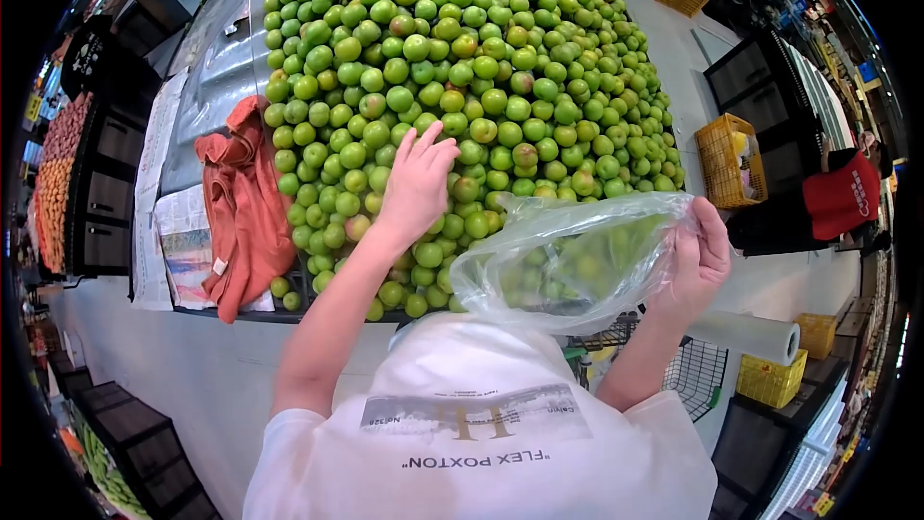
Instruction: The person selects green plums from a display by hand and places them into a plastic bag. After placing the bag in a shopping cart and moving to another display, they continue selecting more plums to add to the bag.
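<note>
A broad heap of round green fruit (472,67), some with reddish patches, covers the display in front of me. My left hand (421,178) is over the near part of the heap, fingers stretched out and apart, fingertips right at the fruit. To the right, my right hand (701,255) grips the edge of a clear plastic bag (539,279). The bag hangs between my arms, its mouth spread wide, and green fruit shows through its film. Whether any fruit lies inside it I cannot tell.
An orange-red cloth (241,202) lies left of the heap, beside newspaper (188,231). A roll of clear bags (746,335) and a wire cart (698,371) are at my right. Yellow crates (729,162) stand on the floor. A person in a red top (842,195) is at far right.
</note>
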Demonstrator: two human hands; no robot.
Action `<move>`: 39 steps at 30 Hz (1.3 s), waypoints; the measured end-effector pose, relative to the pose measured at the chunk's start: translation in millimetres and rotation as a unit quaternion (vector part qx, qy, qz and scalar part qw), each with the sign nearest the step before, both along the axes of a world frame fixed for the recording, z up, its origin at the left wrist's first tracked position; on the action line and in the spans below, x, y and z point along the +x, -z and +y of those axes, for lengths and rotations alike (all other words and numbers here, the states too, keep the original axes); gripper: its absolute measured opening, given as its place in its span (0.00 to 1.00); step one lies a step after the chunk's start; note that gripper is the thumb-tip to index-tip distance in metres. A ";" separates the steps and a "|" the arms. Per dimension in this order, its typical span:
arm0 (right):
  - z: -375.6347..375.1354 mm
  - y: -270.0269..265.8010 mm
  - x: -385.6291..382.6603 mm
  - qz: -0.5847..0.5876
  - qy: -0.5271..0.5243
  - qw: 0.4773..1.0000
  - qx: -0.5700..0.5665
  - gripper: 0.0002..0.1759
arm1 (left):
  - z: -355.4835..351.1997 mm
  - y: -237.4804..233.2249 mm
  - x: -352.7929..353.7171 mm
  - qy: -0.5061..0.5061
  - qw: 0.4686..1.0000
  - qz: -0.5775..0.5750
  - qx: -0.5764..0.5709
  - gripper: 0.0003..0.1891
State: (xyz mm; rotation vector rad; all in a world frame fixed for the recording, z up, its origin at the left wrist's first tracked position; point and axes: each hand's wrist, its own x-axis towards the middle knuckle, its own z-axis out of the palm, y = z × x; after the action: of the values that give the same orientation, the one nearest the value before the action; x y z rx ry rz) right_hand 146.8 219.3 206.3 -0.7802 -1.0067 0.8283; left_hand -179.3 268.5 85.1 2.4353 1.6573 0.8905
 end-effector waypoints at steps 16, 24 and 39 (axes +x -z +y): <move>-44.8 -32.2 -15.0 0.018 0.012 0.998 0.065 0.17 | -103.8 -64.7 25.4 0.107 0.962 -0.212 -0.137 0.44; -117.2 -48.8 -72.5 -0.161 -0.223 0.959 0.069 0.17 | -136.2 -67.2 68.4 0.267 0.900 -0.292 -0.181 0.69; -264.6 40.5 -119.2 -0.548 0.074 0.814 -0.179 0.43 | -232.3 -18.5 53.1 0.250 0.660 -0.484 -0.518 0.19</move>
State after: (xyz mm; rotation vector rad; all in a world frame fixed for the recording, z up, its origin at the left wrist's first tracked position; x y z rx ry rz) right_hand 27.6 -45.4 165.8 -1.7398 -1.7894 0.3691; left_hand -126.2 36.2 103.6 1.0866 0.6350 0.6243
